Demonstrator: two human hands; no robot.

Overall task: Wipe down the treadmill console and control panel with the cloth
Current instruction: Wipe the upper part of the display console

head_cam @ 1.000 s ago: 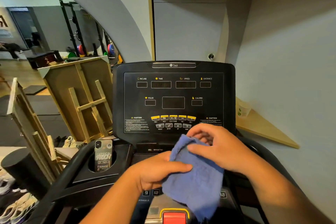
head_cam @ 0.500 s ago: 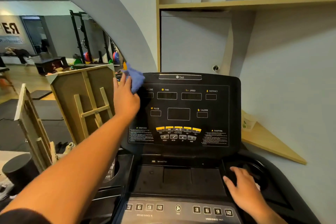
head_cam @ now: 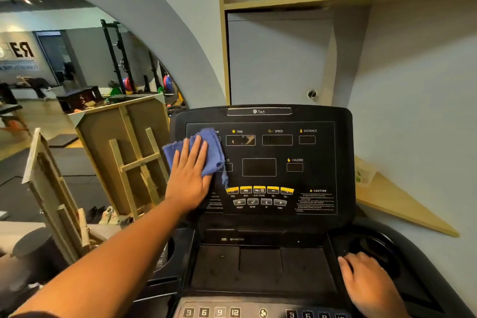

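The left hand (head_cam: 189, 178) presses the crumpled blue terry cloth (head_cam: 204, 153) flat-fingered against the upper left corner of the black treadmill console panel (head_cam: 260, 162). The right hand (head_cam: 366, 284) rests, fingers loosely extended, by the right cup holder (head_cam: 371, 248). Best to sweep rightward in overlapping rows, light over the yellow buttons (head_cam: 259, 190).

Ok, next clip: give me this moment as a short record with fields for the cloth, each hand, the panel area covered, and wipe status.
cloth: blue cloth, flat against the upper left of the console panel
left hand: left hand, fingers straight, presses the cloth to the panel
right hand: right hand, rests by the right cup holder, holds nothing
covered: INCLINE and PULSE labels partly hidden
status: wiping under way, centre and right of panel uncovered
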